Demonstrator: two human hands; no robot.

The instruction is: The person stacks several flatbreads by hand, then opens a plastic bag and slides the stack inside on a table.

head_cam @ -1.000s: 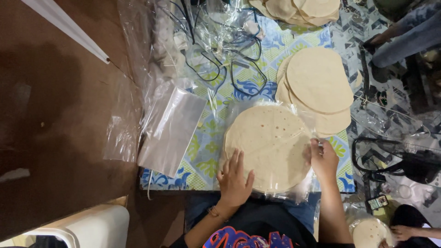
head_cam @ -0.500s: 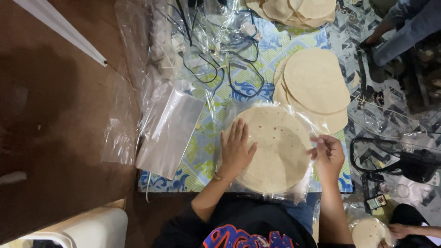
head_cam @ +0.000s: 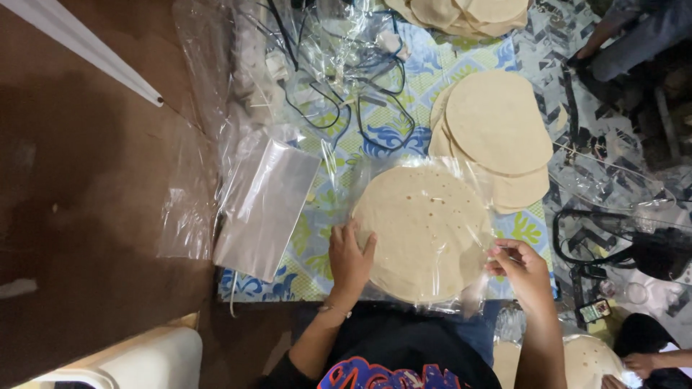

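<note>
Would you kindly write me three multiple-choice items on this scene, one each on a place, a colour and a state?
1. Where does the left hand rest?
A. On the near-left edge of the bagged flatbread stack
B. On the black cables
C. On the brown floor

2. What colours mark the patterned mat?
A. Red and black
B. Blue and green on a pale ground
C. Plain white

3. How does the loose flatbread pile lie?
A. Rolled up
B. Sealed in foil
C. Uncovered and fanned flat

Answers: 1 A, the palm lies on the stack's edge; 2 B, blue scrolls and green leaves show; 3 C, no plastic covers it. The right hand pinches the clear bag.
</note>
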